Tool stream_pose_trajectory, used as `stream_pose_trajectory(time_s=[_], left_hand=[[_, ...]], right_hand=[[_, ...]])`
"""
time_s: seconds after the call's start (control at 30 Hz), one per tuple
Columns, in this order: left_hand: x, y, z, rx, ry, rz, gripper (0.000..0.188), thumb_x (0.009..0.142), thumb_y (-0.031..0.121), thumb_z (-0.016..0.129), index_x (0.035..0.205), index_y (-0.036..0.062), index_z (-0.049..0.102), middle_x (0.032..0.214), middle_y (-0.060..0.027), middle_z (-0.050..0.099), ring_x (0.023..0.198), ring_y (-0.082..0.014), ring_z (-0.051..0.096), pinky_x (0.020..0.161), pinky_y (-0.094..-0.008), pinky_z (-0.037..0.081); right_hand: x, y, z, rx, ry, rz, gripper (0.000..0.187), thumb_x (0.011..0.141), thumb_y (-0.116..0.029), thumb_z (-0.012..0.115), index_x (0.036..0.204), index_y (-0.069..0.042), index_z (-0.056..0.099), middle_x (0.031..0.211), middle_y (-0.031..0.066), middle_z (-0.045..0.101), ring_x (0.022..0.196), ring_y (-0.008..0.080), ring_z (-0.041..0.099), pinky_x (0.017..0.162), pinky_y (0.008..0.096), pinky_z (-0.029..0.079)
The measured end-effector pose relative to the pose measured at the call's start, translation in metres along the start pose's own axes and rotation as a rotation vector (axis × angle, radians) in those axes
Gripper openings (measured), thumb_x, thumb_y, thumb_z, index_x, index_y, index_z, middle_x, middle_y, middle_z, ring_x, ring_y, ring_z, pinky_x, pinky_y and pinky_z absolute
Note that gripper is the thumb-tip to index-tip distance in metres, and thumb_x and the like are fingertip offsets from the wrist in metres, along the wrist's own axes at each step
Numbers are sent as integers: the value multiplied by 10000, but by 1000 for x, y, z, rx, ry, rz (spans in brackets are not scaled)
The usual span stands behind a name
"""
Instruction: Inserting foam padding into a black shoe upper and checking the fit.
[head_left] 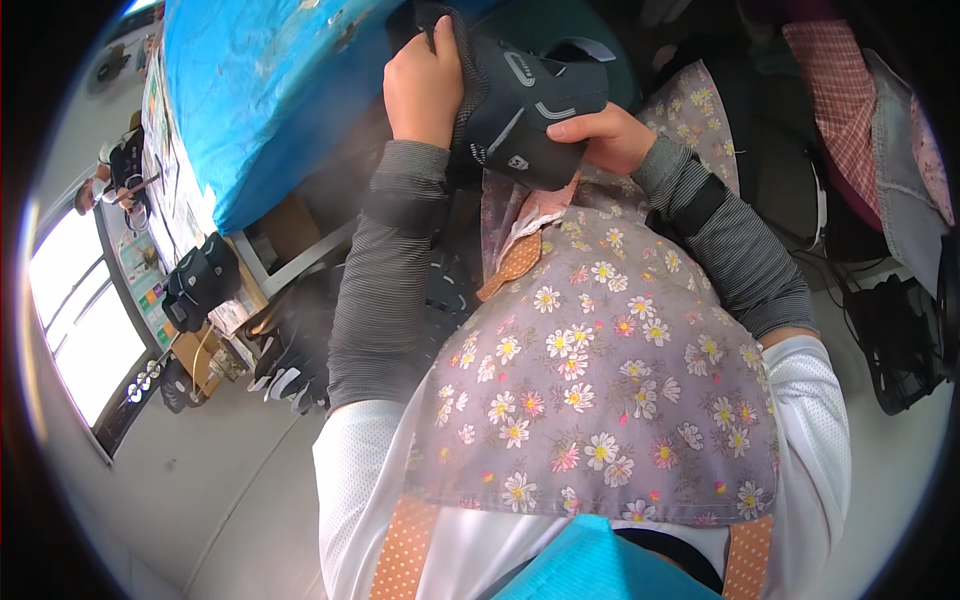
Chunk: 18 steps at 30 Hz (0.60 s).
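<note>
A dark grey shoe upper (530,115) with pale reflective stripes and a small light emblem is held up in front of me, over my lap. My left hand (425,88) is closed on its left edge, thumb up along the mesh-like lining. On its right side, my right hand (612,138) grips it with the thumb on the outer face; the other fingers are hidden behind the piece. Below it lies my flowered apron (600,380), with an orange dotted strap (515,265) near its upper edge.
A bright blue plastic sheet (250,100) covers the worktable at the left. Several dark shoe pieces (200,280) hang or lie beside a window (80,320). Checked cloth (835,110) and grey cloth (890,170) drape at the right, above a black object (895,340) near the floor.
</note>
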<state>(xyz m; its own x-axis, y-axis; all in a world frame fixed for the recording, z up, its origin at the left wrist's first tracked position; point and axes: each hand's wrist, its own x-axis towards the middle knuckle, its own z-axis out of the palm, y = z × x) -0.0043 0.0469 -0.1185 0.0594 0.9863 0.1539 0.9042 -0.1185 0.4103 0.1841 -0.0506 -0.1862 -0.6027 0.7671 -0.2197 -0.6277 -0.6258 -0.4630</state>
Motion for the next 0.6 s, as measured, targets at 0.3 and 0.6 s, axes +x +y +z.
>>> stream_pose_trajectory(time_s=[0.3,0.6], left_hand=[[3,-60,38,80,-106,377,530,819,-45,552,1327,102,520,754,-146,551,658,-317,571,553,-387,465],[-3,-36,38,-204,-123,-42,460,959,371,480,915,-52,656,843,-273,637,811,-447,597,725,-452,467]], right_hand=[[1,-1,-6,-80,-62,45,449,830,-76,666,1261,-15,557,1232,91,610,1117,198,579,1001,348,440],[-4,8,-12,332,-35,-13,643,883,-387,678,1371,-42,440,1333,113,536,1209,218,526,1058,395,404]])
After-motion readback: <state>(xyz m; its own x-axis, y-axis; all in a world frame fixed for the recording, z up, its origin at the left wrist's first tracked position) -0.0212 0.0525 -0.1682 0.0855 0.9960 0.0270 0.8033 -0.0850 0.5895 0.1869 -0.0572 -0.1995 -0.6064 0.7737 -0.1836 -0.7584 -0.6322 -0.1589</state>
